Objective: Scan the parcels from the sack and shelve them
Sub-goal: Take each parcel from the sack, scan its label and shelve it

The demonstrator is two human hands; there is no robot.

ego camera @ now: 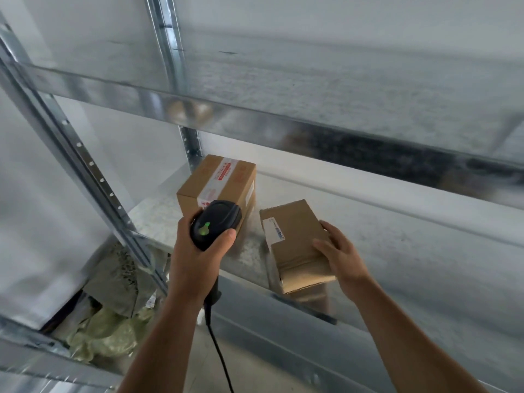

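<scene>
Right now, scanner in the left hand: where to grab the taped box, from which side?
Likely across the top of the taped box, coming from the right: it stands upright, its right face is open to the gap beside the flat box, while the left hand and scanner block its near face.

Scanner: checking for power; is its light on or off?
On: a green light glows atop the scanner, gripped in the left hand.
</scene>
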